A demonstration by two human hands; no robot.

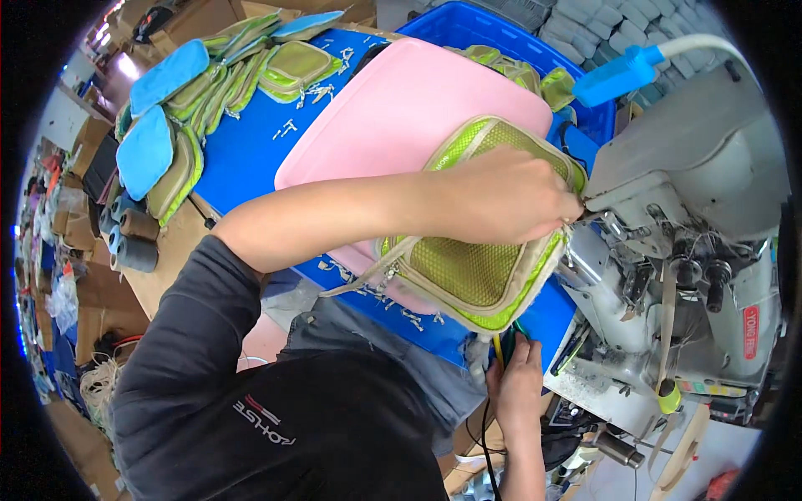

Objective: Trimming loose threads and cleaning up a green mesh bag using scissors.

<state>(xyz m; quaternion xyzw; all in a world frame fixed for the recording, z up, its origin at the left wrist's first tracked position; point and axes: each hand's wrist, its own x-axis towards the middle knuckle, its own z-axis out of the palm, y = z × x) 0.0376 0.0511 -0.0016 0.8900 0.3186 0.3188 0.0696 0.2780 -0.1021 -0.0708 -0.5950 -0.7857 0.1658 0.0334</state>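
Observation:
My left arm reaches across from the left, and my left hand [514, 198] is closed in a fist on a lime-green mesh pouch [468, 271] with tan trim. The pouch lies partly over a smooth pink board [368, 117], its right edge close to the sewing machine [618, 204]. From its lower left trails a tan strap [357, 284]. Just below the pouch's lower edge, my right hand [518, 380] has its fingers curled beside yellow and green pieces. What it holds, if anything, is mostly hidden.
Stacked green and blue pouches [171, 125] cover the table's far left. Small whitish zipper-pull pieces [393, 302] are scattered on the blue tabletop [242, 159]. A blue crate [468, 29] of pouches stands behind. Thread cones [138, 242] sit at the left; tan tape [668, 317] hangs by the machine.

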